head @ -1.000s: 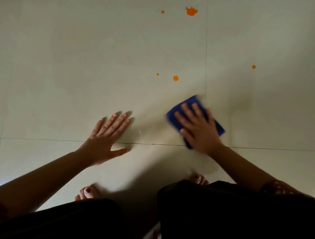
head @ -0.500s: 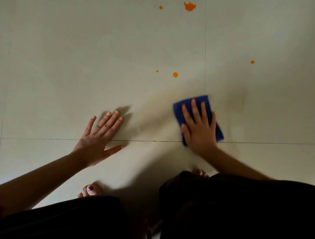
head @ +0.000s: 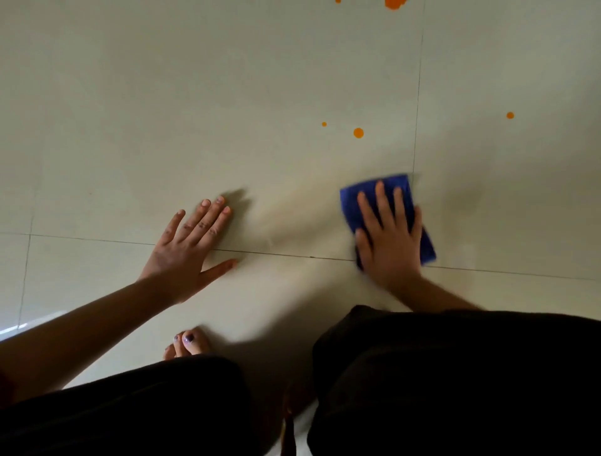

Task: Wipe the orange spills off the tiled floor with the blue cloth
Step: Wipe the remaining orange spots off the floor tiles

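A folded blue cloth (head: 354, 205) lies flat on the pale tiled floor (head: 195, 114), and my right hand (head: 388, 239) presses on it with straight, spread fingers. My left hand (head: 187, 249) rests flat on the floor to the left, fingers straight, holding nothing. Beyond the cloth sit an orange drop (head: 358, 132) and a smaller orange dot (head: 324, 124). Another orange dot (head: 510, 115) lies far right. A larger orange splash (head: 393, 3) is cut off by the top edge.
My dark-clothed knees (head: 455, 374) fill the bottom of the view, with bare toes (head: 187, 341) between them and my left arm. Grout lines cross the floor under both hands and run up past the cloth's right side.
My right hand has slid the cloth a little right and turned it more upright. The view has shifted, so the top splash sits at the edge. My left hand stays planted.
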{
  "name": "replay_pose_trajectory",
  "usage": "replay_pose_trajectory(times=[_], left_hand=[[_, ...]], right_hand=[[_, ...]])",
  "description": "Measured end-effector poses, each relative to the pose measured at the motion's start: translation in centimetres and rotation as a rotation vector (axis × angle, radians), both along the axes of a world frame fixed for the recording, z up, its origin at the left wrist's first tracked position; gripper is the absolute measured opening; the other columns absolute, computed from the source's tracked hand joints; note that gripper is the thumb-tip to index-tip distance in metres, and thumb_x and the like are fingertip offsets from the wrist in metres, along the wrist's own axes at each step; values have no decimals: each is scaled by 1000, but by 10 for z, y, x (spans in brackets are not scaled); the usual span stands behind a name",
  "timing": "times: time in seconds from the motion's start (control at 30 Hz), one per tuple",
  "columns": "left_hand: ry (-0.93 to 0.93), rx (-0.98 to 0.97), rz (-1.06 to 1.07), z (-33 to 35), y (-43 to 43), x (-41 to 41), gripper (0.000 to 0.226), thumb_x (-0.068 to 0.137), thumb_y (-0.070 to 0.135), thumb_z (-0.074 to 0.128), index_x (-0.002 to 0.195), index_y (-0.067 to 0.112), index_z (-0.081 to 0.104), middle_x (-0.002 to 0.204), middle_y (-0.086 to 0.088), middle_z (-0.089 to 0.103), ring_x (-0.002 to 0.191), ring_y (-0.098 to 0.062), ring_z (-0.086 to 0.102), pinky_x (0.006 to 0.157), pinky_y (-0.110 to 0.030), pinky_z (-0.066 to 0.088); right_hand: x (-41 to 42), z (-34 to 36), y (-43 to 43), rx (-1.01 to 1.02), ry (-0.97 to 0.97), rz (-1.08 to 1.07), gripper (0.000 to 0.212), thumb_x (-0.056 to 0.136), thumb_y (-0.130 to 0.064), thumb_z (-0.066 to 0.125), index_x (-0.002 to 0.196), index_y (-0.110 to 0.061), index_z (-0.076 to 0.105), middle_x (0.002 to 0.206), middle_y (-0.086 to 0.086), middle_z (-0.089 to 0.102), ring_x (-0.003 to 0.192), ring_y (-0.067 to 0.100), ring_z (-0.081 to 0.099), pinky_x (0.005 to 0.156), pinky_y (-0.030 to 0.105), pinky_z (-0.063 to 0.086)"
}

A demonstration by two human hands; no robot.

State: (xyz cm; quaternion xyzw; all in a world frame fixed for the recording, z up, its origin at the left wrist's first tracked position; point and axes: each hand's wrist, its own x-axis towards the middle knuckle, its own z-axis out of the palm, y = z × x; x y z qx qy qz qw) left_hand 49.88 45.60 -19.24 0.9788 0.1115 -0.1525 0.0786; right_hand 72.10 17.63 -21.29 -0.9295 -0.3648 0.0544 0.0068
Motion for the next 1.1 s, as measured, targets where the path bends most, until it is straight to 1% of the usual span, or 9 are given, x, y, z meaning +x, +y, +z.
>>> replay_pose_trajectory(times=[0.2,0.37,0.47,0.6,0.67,0.77,0.9,1.0,1.1], left_hand=[[-25,-24,24,-2,-2,4,82,91,64,28,155,17,11,163,-1,7,150,-19,7,120,-44,14],[-34,-33,44,-5,7,29,80,92,65,25,155,18,12,163,1,7,149,-15,7,120,-41,14],[-44,-59,64,-5,16,42,80,91,66,22,155,21,9,163,5,5,149,-12,3,120,-38,10],[-79,-102,91,-11,22,67,82,89,69,20,155,22,7,162,7,2,149,-10,1,120,-37,9],[-92,-107,104,-16,27,83,85,87,72,20,155,23,5,162,7,-1,149,-10,-2,121,-38,8],[-63,-98,53,-17,43,108,98,79,83,16,154,26,-8,161,8,-13,148,-11,-12,121,-40,1],[-36,-138,-15,-17,62,121,104,73,90,17,152,30,-13,160,8,-18,148,-14,-15,121,-45,1],[-56,-109,-24,-17,60,120,104,74,88,21,154,27,-8,162,5,-12,149,-16,-10,121,-46,6],[-61,-121,-5,-19,59,120,104,75,86,25,154,26,-3,162,5,-10,149,-16,-7,120,-48,10]], right_hand=[[-35,-1,60,90,95,642,56,95,-42,40,150,-33,33,160,0,24,149,27,18,117,55,15],[46,-7,111,82,-71,290,53,96,-41,40,148,-32,39,157,0,32,145,25,29,115,52,23],[26,-7,82,87,-67,56,56,95,-40,35,150,-29,35,159,4,28,146,31,26,114,56,21],[1,-4,96,84,25,463,56,95,-40,38,150,-33,32,160,-1,25,148,28,22,116,55,17],[37,-6,131,91,-12,449,54,94,-42,37,147,-35,37,158,-3,31,145,24,29,114,53,24],[100,-7,138,52,-60,131,54,93,-44,33,145,-34,42,155,-1,37,141,25,37,108,56,33],[73,-6,69,50,-4,-181,62,93,-47,24,153,-30,25,162,3,19,148,30,21,113,60,21],[1,-4,62,59,12,169,60,93,-43,38,151,-28,33,160,5,25,146,34,26,112,61,22],[41,-7,104,85,-1,399,56,94,-42,38,150,-35,33,160,-1,25,147,28,24,114,57,21]])
